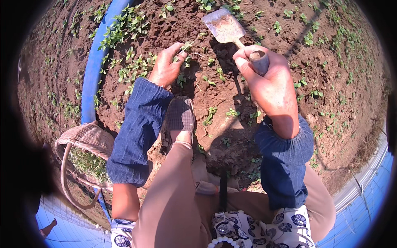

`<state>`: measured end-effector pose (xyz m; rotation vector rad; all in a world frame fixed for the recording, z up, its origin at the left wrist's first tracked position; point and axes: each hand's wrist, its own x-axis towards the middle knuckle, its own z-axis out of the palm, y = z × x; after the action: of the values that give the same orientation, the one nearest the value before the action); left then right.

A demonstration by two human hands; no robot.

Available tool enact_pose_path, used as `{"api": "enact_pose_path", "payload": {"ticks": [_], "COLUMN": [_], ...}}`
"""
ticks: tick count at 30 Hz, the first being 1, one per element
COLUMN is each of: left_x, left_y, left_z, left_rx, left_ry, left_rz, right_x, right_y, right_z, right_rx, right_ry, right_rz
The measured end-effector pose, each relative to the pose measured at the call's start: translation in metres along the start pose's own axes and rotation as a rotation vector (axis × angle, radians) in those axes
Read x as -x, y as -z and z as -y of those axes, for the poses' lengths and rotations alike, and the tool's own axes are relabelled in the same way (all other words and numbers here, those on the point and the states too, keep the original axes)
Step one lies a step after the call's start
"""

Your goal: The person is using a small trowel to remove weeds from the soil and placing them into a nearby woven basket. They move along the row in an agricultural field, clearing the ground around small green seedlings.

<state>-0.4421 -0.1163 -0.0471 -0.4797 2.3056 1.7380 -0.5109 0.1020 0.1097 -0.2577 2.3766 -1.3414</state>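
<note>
My right hand [275, 84] is wrapped round the grey handle [259, 62] of a hand trowel. Its flat, soil-smeared metal blade [223, 25] points away to the upper left, raised over the soil. My left hand [168, 66] pinches a thin, pale-stemmed plant [188, 44] between thumb and fingers, with its stem sticking out to the upper right. Loose brown soil [178, 25] and small green seedlings [219, 73] lie around and below both hands. Dark blue sleeve covers sit on both forearms.
A wicker basket [93, 138] holding pulled greens [87, 163] rests at the left. A thick blue hose [93, 78] runs along the ground beside a leafy clump [124, 27]. My checked shoe [180, 115] stands on the soil between my arms. Plastic sheeting [372, 194] edges the lower right.
</note>
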Motion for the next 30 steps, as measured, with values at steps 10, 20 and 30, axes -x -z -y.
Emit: {"api": "enact_pose_path", "payload": {"ticks": [10,20,30], "left_x": [-0.012,-0.002,0.051], "left_y": [-0.067,-0.039,-0.005], "left_z": [-0.016,-0.006,0.013], "left_rx": [-0.807,0.268,-0.159], "left_ry": [-0.433,0.136,-0.087], "left_rz": [0.008,-0.088,-0.036], "right_x": [-0.002,-0.001,0.006], "right_y": [0.023,0.024,-0.001], "right_z": [0.011,-0.008,-0.006], "right_rx": [-0.278,-0.232,-0.097], "right_ry": [-0.130,-0.118,-0.156], "right_rz": [-0.095,-0.135,0.005]}}
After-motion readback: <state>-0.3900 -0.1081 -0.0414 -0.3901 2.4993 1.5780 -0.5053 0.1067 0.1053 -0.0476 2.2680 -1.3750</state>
